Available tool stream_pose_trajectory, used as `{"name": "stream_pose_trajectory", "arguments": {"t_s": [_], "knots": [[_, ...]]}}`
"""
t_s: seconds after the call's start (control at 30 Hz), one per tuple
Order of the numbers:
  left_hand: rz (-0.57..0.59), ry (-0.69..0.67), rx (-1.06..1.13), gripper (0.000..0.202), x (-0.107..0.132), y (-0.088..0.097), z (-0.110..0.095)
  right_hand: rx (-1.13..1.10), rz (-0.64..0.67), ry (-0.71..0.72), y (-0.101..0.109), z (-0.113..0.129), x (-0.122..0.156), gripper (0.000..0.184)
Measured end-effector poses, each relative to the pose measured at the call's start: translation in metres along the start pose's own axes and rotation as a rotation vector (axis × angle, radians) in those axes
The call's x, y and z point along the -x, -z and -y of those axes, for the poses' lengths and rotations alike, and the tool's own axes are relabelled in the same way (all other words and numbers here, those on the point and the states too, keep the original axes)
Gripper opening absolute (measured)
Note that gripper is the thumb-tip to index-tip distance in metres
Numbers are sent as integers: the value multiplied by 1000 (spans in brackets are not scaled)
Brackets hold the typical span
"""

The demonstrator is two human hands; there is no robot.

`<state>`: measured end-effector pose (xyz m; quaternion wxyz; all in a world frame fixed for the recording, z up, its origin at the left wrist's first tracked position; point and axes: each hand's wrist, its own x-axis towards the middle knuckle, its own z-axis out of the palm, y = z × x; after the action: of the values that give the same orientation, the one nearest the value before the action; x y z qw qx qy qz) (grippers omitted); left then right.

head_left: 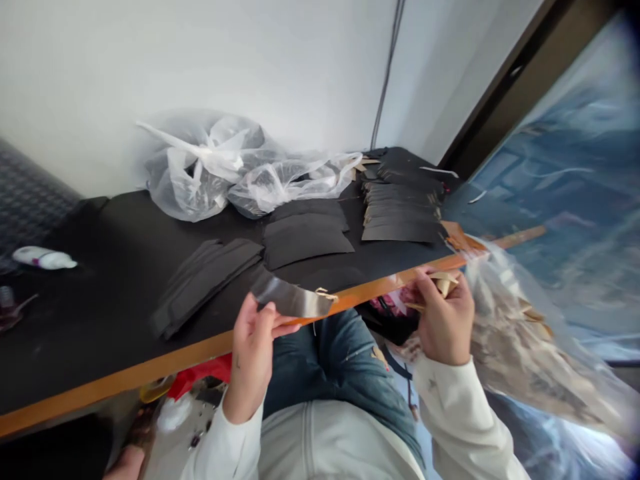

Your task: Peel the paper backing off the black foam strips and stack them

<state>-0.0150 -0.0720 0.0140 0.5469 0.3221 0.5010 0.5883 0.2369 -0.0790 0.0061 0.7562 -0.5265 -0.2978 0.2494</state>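
My left hand [256, 340] pinches a flat black paper piece [293, 298] by its left end, holding it over the front edge of the black table [100, 313]. A small tan tag shows at the piece's right end. My right hand [443, 317] is closed on small tan paper pieces [445, 282] beside a clear plastic bag [525, 347] full of similar tan bits. Both sleeves are white.
Stacks of black paper pieces lie on the table at the left [205, 280], centre [305, 237] and right [403, 210]. Crumpled clear bags [225, 170] sit at the back by the white wall. A white tube [44, 257] lies far left. Blue plastic sheeting [575, 187] fills the right.
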Motion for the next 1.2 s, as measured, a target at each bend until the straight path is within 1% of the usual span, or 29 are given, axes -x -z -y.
{"name": "stream_pose_trajectory", "arguments": {"t_s": [0.03, 0.07, 0.1, 0.13, 0.17, 0.23, 0.3, 0.33, 0.37, 0.4, 0.47, 0.53, 0.63, 0.7, 0.83, 0.97, 1.03, 1.1, 1.13, 1.2], "knots": [[0, -5, 4, 32, 0, 1, 0, 38, -47, 20, 11, 4, -5, 35], [19, -7, 7, 31, 0, 1, 0, 91, -59, 43, 21, 8, -7, 34], [52, -6, 8, 30, 1, 1, 2, 152, -32, 66, 28, 12, -6, 32], [98, -1, 10, 29, 2, 0, 4, 214, 35, 85, 31, 16, -1, 30], [150, 7, 12, 29, 3, -1, 6, 267, 136, 96, 31, 19, 5, 28], [260, 22, 10, 31, 7, -3, 12, 320, 379, 102, 21, 23, 24, 25], [338, 26, 1, 34, 13, -3, 16, 312, 593, 86, 4, 24, 42, 25], [364, 26, -4, 34, 16, -2, 17, 302, 662, 78, -3, 24, 50, 26], [381, 25, -7, 34, 18, -1, 17, 293, 698, 71, -10, 25, 56, 27], [396, 24, -9, 34, 21, 0, 16, 282, 705, 63, -15, 25, 61, 29], [413, 20, -12, 35, 27, 2, 13, 244, 662, 31, -20, 26, 67, 32], [425, 12, -21, 36, 33, 4, 9, 161, 593, -46, -21, 26, 71, 35], [418, -15, -37, 38, 40, 5, 7, -52, 431, -229, -20, 20, 75, 36], [402, -45, -39, 40, 43, 7, 8, -158, 324, -302, -18, 14, 75, 37], [369, -95, -31, 40, 43, 14, 17, -211, 236, -300, -12, 4, 73, 38], [268, -80, -40, 38, 38, 17, 20, -234, 144, -281, -6, 0, 69, 37], [231, -52, -41, 40, 34, 16, 18, -223, 81, -258, 1, 2, 60, 37], [209, -21, -56, 41, 31, 18, 14, -181, 24, -229, 16, 6, 41, 34], [201, -10, -73, 40, 29, 20, 11, -146, -5, -210, 27, 10, 27, 33], [200, -14, -124, 38, 25, 28, 5, -42, -85, -160, 58, 20, -8, 32]]}}
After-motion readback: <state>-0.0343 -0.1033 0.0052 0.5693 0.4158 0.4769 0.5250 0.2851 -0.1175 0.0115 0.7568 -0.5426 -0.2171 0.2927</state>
